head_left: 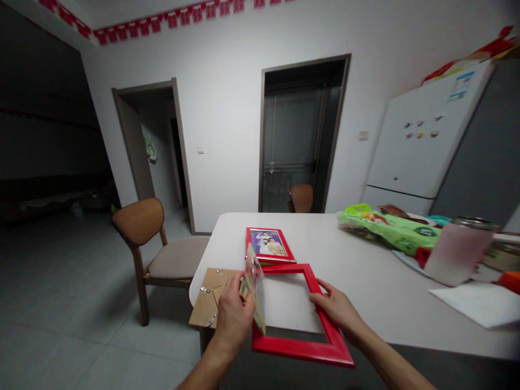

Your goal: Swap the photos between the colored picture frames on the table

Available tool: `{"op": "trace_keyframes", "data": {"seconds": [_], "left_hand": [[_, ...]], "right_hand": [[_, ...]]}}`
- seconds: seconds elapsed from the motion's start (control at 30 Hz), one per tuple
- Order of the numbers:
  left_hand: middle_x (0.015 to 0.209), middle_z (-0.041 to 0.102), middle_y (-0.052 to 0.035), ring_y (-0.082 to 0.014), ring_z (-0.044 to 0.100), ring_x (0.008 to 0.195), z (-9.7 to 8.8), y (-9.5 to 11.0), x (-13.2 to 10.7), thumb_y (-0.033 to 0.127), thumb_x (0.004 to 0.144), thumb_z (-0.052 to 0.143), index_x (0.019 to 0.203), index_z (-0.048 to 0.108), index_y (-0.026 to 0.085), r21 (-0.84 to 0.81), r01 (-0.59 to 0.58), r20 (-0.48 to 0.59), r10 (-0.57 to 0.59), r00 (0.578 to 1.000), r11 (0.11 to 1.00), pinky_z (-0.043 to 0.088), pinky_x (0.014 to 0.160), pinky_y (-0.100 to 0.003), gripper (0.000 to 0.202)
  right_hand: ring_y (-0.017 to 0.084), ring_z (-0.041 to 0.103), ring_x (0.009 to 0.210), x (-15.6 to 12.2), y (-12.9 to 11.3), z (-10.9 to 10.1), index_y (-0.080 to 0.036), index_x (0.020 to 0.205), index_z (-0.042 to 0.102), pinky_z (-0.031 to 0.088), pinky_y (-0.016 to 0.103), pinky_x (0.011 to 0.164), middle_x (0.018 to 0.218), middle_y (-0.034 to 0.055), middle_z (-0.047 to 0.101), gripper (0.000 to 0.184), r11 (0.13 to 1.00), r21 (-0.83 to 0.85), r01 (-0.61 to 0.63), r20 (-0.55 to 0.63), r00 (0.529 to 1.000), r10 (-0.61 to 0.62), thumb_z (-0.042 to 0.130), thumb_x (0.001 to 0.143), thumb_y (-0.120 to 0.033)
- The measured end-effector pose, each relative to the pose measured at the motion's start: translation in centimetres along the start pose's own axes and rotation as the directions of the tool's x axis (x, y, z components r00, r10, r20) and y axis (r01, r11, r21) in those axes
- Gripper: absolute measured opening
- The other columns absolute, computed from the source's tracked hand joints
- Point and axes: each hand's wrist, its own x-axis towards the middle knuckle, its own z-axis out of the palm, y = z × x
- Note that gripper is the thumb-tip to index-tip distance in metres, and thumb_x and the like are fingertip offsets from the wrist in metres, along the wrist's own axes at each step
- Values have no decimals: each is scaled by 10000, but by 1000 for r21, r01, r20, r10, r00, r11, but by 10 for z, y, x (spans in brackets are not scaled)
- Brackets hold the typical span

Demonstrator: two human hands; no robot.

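An empty red picture frame (pixel 300 352) extends over the table's front edge, its middle open to the white top. My right hand (pixel 335 309) grips its right side, thumb on top. My left hand (pixel 235 311) is closed on a photo (pixel 257 292), tilted nearly upright and seen almost edge-on at the frame's left side; whether more than one sheet is held cannot be told. Beside that hand lies a brown backing board (pixel 206 300) with metal clips, partly hidden by the hand. Behind the empty frame rests a second red picture frame (pixel 289 252) containing a photo of people.
On the white table (pixel 320 244), a green plastic package (pixel 390 227), a pinkish jar (pixel 459 254) and white paper (pixel 483 303) sit to the right. A wooden chair (pixel 140 219) stands left of the table, and a white fridge (pixel 418 141) at the back right.
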Motion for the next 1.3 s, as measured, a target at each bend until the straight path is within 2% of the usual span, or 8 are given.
{"op": "trace_keyframes", "data": {"seconds": [0.13,0.27,0.8,0.9,1.0,1.07,1.2,1.3], "left_hand": [[963,582,-53,-188,534,886,-12,-41,-10,162,664,448,1019,456,163,-57,226,-29,-228,973,972,402,778,-282,355],[985,585,-47,-194,535,906,-9,-62,-22,187,677,433,1043,455,178,9,247,57,-248,967,969,400,768,-279,367],[923,537,-97,-235,472,912,-11,-58,-33,223,707,424,1019,499,136,418,62,139,-132,982,906,364,793,-326,333],[950,533,-92,-234,459,928,-11,-56,-35,218,698,432,1030,493,146,405,30,155,-101,983,914,359,807,-328,346],[1046,516,-98,-239,428,988,-8,-55,-37,216,672,463,1063,479,141,367,-11,179,-59,982,930,335,860,-336,399],[1104,495,-101,-241,405,1031,-5,-56,-38,218,660,475,1077,477,136,347,-31,199,-42,979,937,312,897,-349,425],[1149,474,-113,-244,389,1076,-1,-59,-40,229,664,467,1095,469,120,315,-54,228,-20,973,948,300,925,-385,445],[1202,434,-128,-249,353,1125,2,-61,-43,246,663,471,1126,447,112,297,-93,267,11,964,950,285,946,-403,482]], "right_hand": [[173,588,617,10,11,-2,-96,1098,507,399,237,541,681,61,642,471,939,-338,64,-53,995,-87,381,684,-282],[227,590,782,11,15,1,-102,1036,562,402,273,668,862,116,648,448,880,-468,79,-64,990,-124,374,689,-316],[248,584,785,9,19,8,-141,995,570,406,309,636,885,141,626,389,775,-625,92,-54,986,-160,352,720,-307],[246,558,830,3,11,10,-103,1008,559,398,328,718,916,154,598,399,765,-621,173,-80,956,-281,366,714,-293],[207,539,846,-6,-5,22,-72,1040,531,380,310,786,967,142,574,413,815,-482,321,-78,911,-406,390,702,-263],[166,559,738,-11,-15,35,-79,1056,517,412,284,719,921,114,592,422,902,-270,336,-21,935,-355,412,696,-272],[102,521,484,-12,-25,66,-102,1096,471,403,222,483,644,19,603,469,967,253,24,175,982,-70,485,654,-260],[78,460,383,-8,-27,81,-96,1075,473,348,191,393,477,-34,537,461,914,390,-112,277,961,0,504,641,-247]]}}
